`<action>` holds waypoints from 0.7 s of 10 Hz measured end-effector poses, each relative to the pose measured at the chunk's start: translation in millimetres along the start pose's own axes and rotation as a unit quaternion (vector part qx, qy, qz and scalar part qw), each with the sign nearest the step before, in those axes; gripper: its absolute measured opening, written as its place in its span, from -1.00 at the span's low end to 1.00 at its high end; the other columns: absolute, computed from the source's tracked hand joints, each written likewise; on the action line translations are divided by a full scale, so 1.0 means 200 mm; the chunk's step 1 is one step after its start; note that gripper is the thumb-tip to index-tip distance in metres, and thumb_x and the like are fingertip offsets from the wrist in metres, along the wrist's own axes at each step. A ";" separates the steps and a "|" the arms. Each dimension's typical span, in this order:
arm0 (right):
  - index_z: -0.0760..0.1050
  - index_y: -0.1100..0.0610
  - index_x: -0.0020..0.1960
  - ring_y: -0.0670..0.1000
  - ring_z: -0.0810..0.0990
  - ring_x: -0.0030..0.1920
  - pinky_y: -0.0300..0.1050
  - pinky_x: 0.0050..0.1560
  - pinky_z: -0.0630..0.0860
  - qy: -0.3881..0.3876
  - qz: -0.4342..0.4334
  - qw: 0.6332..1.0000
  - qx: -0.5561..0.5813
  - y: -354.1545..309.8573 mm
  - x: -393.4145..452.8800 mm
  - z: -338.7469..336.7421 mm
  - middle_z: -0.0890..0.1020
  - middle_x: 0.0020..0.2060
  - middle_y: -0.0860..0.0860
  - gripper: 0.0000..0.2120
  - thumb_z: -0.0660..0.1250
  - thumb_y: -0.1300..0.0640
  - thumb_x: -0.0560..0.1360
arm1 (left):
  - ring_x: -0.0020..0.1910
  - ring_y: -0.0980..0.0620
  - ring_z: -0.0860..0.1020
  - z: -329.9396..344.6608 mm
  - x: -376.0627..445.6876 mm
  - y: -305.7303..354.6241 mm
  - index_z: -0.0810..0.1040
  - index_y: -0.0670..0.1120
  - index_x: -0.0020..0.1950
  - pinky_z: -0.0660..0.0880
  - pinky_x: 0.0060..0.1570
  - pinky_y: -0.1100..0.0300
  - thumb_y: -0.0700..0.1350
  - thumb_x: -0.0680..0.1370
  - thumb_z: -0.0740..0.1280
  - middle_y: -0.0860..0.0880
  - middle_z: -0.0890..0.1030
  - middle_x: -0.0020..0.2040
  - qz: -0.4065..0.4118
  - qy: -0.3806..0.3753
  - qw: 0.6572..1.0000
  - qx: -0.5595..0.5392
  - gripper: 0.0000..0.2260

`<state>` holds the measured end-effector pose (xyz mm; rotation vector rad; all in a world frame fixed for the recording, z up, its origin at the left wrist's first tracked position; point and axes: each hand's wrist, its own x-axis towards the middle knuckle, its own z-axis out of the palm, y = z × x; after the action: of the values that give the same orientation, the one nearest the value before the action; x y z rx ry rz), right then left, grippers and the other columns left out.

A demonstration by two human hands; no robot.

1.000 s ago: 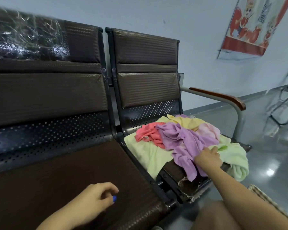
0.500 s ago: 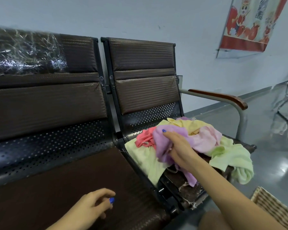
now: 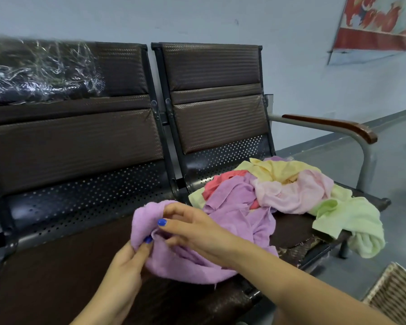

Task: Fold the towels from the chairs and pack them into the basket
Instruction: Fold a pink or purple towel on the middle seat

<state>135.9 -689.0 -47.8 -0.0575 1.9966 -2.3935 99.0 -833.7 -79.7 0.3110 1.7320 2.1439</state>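
Since half a second ago, right hand [image 3: 197,233] has drawn the purple towel [image 3: 220,231] off the pile toward the left seat; left hand [image 3: 124,268], which lay idle on that seat, has come up to meet it.

Head view. Both hands together on the same bunched end of the purple towel: left thumb and fingers pinch a fold from below, right fingers curl round the cloth from above. Towel is soft terry, frayed threads at its edges; it trails from the hands rightward across the gap between the two seats, its far end touching the pile.

Beyond the right hand, on the right chair [image 3: 216,95] seat: crumpled pale pink towel [image 3: 293,195], yellow towel [image 3: 281,170] behind it, coral towel [image 3: 220,181] partly buried, light green towel [image 3: 352,221] sagging over the seat's front edge. Seat vinyl is torn at that edge.

Chairs: ribbed brown padding, perforated dark metal, wood-capped armrest [image 3: 333,125]. Crinkled plastic film [image 3: 40,69] covers the left backrest.

Right of the right forearm, well apart: corner of a woven basket [image 3: 399,294] on the floor.
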 end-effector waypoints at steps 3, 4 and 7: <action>0.49 0.30 0.21 -0.12 0.53 0.00 -0.37 0.04 0.46 0.010 0.006 0.970 -0.244 0.12 0.15 -0.07 0.56 0.02 0.07 -0.73 0.29 0.40 0.51 | -0.45 0.27 0.59 -0.33 0.03 0.12 0.44 -0.01 -0.09 0.54 -0.44 0.37 -0.12 0.65 0.13 0.19 0.61 -0.46 0.031 0.198 0.966 -0.165 -0.84; 0.50 0.33 0.19 -0.27 0.53 -0.15 -0.46 -0.15 0.45 0.025 0.013 0.965 -0.261 0.17 0.21 -0.06 0.56 -0.02 0.09 -0.72 0.24 0.45 0.51 | -0.44 0.27 0.60 -0.52 0.04 0.12 0.42 -0.01 -0.08 0.55 -0.37 0.36 -0.02 0.43 0.40 0.20 0.61 -0.47 0.034 0.260 0.946 -0.192 -0.82; 0.49 0.10 0.24 -0.01 0.52 -0.01 -0.18 -0.05 0.47 -0.054 0.130 0.869 -0.474 0.34 0.34 -0.05 0.52 0.02 0.00 -0.71 0.30 0.18 0.52 | -0.09 0.00 0.49 -0.86 -0.11 0.06 0.47 -0.08 0.21 0.46 -0.05 0.18 -0.14 0.62 0.18 -0.08 0.45 0.11 -0.078 0.437 0.877 -0.181 -0.80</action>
<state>66.3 -694.1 -115.8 0.0580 2.6700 -1.0458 50.4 -997.9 -103.9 -1.0135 1.5675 2.5970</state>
